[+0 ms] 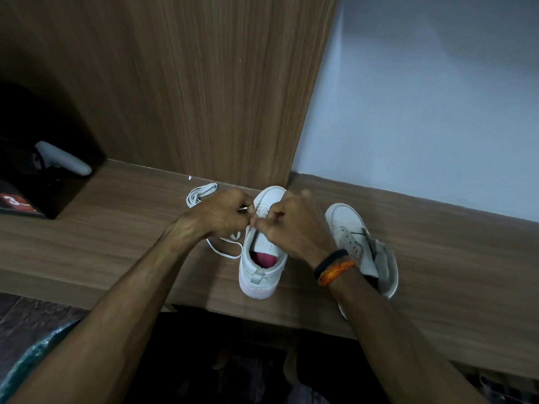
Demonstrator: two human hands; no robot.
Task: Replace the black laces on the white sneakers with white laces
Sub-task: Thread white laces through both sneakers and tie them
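Threading a white lace (226, 246) through the eyelets, both hands meet over the near sneaker (264, 252), which stands upright mid-worktop (116, 243), heel toward the front edge, likely for easy reach. The left hand (220, 212) has its fingers pinched on the lace; the right hand (287, 224) seems to pinch it too. The second sneaker (361, 243), unlaced, lies tilted beside it. A spare lace bundle (201, 193) waits by the back edge.

Grey controller (62, 158) in dark cubby (35, 118)
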